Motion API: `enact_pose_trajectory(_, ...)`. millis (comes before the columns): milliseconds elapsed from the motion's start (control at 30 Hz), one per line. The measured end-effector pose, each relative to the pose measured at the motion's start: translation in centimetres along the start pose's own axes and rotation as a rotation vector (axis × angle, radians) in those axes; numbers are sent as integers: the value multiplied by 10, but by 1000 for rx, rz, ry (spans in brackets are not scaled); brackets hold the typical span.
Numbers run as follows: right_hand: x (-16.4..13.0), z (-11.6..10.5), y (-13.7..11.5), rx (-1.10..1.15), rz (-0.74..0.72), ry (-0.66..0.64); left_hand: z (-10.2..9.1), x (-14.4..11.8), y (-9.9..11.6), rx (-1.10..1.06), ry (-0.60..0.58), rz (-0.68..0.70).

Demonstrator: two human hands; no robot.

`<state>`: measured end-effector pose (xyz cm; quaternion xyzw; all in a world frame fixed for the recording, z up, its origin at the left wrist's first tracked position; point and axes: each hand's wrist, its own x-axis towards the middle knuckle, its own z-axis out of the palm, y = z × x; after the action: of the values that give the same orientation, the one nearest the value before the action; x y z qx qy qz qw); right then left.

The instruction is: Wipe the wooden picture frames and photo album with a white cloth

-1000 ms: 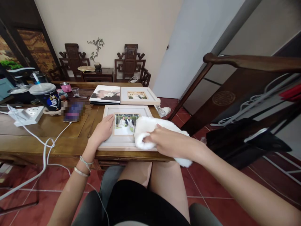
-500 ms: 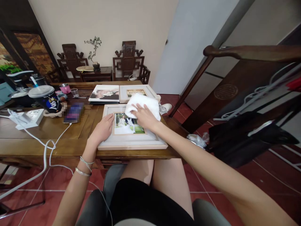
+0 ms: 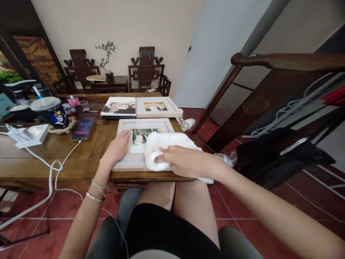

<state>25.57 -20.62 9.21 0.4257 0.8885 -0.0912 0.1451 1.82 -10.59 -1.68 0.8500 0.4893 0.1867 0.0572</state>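
A picture frame (image 3: 147, 123) with a pale wooden border lies flat near the table's front edge, a photo of two people in its middle. My left hand (image 3: 118, 145) rests open on the frame's left side, fingers stretched toward the photo. In my right hand (image 3: 183, 158) is a fluffy white cloth (image 3: 172, 139), pressed on the frame's lower right part with the fingers curled into it. The cloth covers the right of the photo and hangs past the frame's right edge. Behind, a second picture frame (image 3: 159, 113) touches a white-covered photo book (image 3: 120, 106).
On the wooden table (image 3: 83, 163) to the left are a phone (image 3: 83, 128) on a white cable, a power strip (image 3: 32, 136), a lidded cup (image 3: 51, 113), a pink mug (image 3: 72, 100) and a small glass (image 3: 84, 105). A wooden chair (image 3: 239, 108) stands at the right.
My right hand has drawn the white cloth from the frame's upper right down toward its lower right corner, uncovering the frame behind. My left hand stays in place.
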Motion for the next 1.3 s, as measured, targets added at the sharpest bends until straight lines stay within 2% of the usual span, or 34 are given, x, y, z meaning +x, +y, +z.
enact_pose_trajectory(100,-5,-5,-10,69,-34,-7,-1,-1,1,-14,-16,-13)
enact_pose_trajectory(233,27,14,-7,62,-2,149,0,0,-1,-26,-2,-5)
enact_pose_trajectory(333,65,30,12,-39,84,303,1,1,-3,-25,-2,5)
enact_pose_trajectory(433,102,33,38,-92,163,389,0,1,-3,-20,-20,7)
enact_pose_trajectory(567,127,24,56,-142,159,399,-1,1,-2,-11,-29,13)
enact_pose_trajectory(667,116,24,46,-163,114,337,0,1,-2,-10,-24,14)
enact_pose_trajectory(800,69,23,12,-172,-13,260,1,1,-2,-13,-15,4)
enact_pose_trajectory(900,31,13,-12,-120,-77,175,2,0,-1,-15,-8,4)
enact_pose_trajectory(1000,15,2,-28,-78,-99,89,2,0,-2,-16,-2,3)
enact_pose_trajectory(1133,34,7,-29,-71,-89,160,3,1,-4,-12,-7,12)
enact_pose_trajectory(1200,55,16,-17,-85,-59,224,3,1,-5,-14,-3,24)
enact_pose_trajectory(1300,91,24,11,-122,65,288,3,1,-5,-24,-5,28)
